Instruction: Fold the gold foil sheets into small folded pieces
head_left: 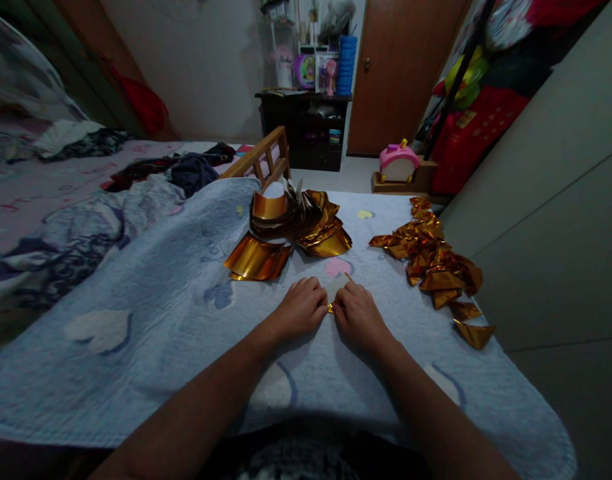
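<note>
directly between hands (302, 304) (360, 313), gold foil (331, 308)

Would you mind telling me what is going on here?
A person's left hand and right hand are both pinching a small gold-and-pale sheet over the blue blanket. Curved, loosely stacked gold sheets lie ahead to the left, and a heap of creased gold pieces lies to the right.

I have the foil (331, 308) between my left hand (302, 305) and right hand (360, 313), over the blanket (186, 373). On it, the stack (261, 259) lies ahead, leftward; the pile (439, 257) lies right. I see the bed (99, 170) far left, the cabinet (306, 137) behind the stack, the door (401, 80) right of the cabinet.
</note>
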The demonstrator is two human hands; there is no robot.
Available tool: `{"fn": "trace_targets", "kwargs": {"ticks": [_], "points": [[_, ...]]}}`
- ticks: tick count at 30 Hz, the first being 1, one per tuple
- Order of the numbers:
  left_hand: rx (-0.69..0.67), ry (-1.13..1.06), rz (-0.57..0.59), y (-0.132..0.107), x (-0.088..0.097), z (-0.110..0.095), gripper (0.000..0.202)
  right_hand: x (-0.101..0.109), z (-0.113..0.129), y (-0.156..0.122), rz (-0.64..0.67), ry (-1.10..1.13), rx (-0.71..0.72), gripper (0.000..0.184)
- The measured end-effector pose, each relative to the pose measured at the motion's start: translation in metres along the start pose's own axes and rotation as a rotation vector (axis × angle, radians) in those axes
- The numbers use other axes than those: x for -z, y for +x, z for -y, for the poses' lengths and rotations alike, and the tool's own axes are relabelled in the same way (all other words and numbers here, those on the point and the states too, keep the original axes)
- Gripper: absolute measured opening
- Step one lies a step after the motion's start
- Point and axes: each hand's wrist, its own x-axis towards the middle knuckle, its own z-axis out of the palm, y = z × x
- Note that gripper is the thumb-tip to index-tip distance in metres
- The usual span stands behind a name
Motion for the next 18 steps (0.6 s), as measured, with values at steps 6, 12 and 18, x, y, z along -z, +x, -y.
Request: {"fn": "trace_targets", "kwargs": {"ticks": [6,12,18], "points": [[0.005,0.012,0.013,0.0004,-0.0001,0.0013,0.016,-0.0009,0.0007,-0.0004,-0.006,-0.015,-0.005,0.01],[-0.019,-0.014,0.009,-0.0001,-0.0005,0.0046,0.017,0.0004,0.0023,0.0007,0.008,-0.022,-0.015,0.012],[-0.023,0.023,0.004,0.0,-0.0035,0.0049,0.019,0.0019,0.0035,0.0007,0.008,-0.018,-0.016,0.012]]}}
